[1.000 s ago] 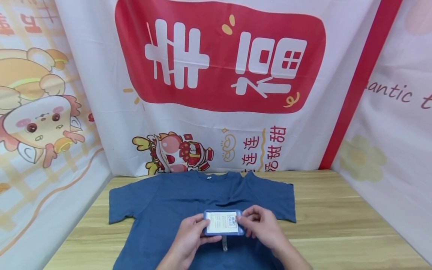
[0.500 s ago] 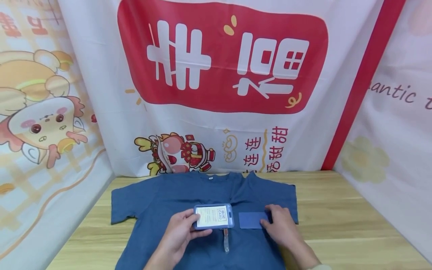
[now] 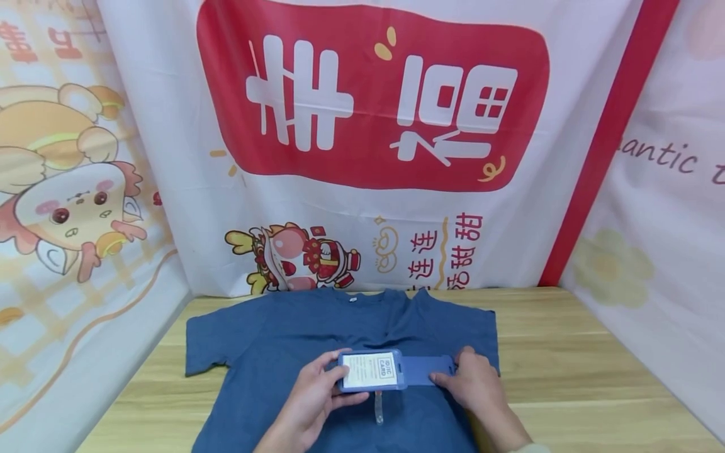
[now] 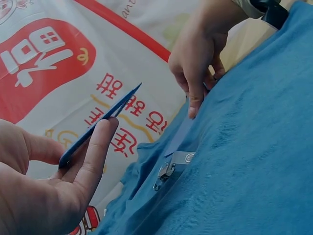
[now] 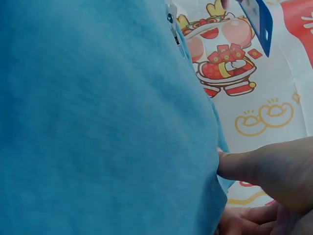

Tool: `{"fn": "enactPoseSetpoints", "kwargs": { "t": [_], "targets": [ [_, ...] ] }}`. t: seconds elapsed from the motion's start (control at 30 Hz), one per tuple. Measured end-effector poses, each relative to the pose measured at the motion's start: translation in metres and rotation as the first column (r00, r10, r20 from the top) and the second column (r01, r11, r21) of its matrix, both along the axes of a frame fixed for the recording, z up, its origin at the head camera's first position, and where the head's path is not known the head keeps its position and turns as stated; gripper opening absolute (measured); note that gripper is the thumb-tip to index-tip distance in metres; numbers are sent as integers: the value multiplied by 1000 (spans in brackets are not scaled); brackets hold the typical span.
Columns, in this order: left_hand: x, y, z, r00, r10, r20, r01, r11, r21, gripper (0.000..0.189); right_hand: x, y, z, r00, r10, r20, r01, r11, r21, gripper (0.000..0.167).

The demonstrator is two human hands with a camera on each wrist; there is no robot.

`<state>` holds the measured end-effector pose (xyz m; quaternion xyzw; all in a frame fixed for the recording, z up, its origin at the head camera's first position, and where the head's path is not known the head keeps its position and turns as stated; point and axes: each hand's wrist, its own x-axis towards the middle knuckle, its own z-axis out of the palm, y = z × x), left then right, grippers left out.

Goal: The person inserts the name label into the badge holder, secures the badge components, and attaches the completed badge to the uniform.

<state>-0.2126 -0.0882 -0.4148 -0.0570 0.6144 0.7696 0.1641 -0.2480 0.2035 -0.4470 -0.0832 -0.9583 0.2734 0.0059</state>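
Note:
My left hand (image 3: pixel 313 397) pinches a blue-framed ID card holder (image 3: pixel 370 370) with a white printed card in it, thumb on its face and fingers beneath. Edge-on in the left wrist view, the holder (image 4: pixel 95 129) is raised above the shirt. My right hand (image 3: pixel 478 385) has its thumb and fingers at the right end of a flat blue plastic panel (image 3: pixel 419 370), which lies on the blue T-shirt (image 3: pixel 283 402). The holder's right edge overlaps the panel in the head view. In the right wrist view, cloth hides the panel beside the right thumb (image 5: pixel 239 166).
A clear strap (image 3: pixel 379 409) with a metal clip (image 4: pixel 166 171) lies on the shirt below the holder. The shirt is spread over a wood-grain table (image 3: pixel 566 365). Printed cloth hangings (image 3: pixel 510 239) stand behind and at both sides.
My right hand let go of the holder and went right to the blue panel on the shirt. The left hand moved the holder left, then back right towards the panel.

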Motion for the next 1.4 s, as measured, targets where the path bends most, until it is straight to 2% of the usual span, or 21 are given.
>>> {"fn": "enactPoseSetpoints", "kwargs": {
  "t": [0.07,0.13,0.2,0.23,0.27,0.37,0.47,0.5,0.57,0.63,0.7,0.8,0.87,1.0,1.4],
  "targets": [
    [1,1,-1,1000,6,-10,-6,1000,2,50,-1,2,1,999,-6,-35,4,998,-62,62],
    [2,1,-1,1000,10,-19,-9,1000,4,50,-1,6,4,997,-10,-73,-2,986,-169,51],
    [2,1,-2,1000,10,-29,-10,1000,5,49,-1,10,9,993,-24,-116,-13,949,-315,37],
    [2,1,-2,999,9,-33,-9,1000,4,49,0,12,13,991,-34,-132,-22,916,-399,31],
    [2,2,-1,999,8,-36,-7,1000,3,49,0,14,18,990,-47,-136,-26,870,-493,27],
    [1,3,-1,999,8,-43,-8,1000,-3,48,4,14,35,992,-86,-92,-8,687,-726,26],
    [1,4,1,999,21,-43,-21,1000,-12,48,8,8,48,997,-69,-35,8,536,-844,25],
    [1,4,1,999,27,-43,-27,1000,-14,48,10,5,50,999,-42,-20,4,507,-862,23],
    [1,5,2,998,40,-43,-40,999,-15,48,12,-3,51,1000,27,1,-12,467,-884,20],
    [2,5,2,998,50,-49,-51,999,-11,48,13,-10,47,996,87,9,-31,454,-890,19],
    [2,5,3,996,61,-59,-62,998,-7,48,15,-16,42,994,109,21,-33,469,-883,20],
    [3,5,4,995,70,-70,-70,998,-3,48,16,-21,36,997,69,26,-13,511,-860,21],
    [2,6,4,994,76,-73,-76,997,-2,47,16,-23,33,999,34,26,4,524,-852,21],
    [2,6,5,994,92,-67,-92,996,-7,48,15,-23,32,1000,-9,24,25,529,-849,20],
    [4,6,6,992,110,-62,-110,994,-10,47,13,-21,29,999,-28,29,39,545,-837,21]
  ]
}}
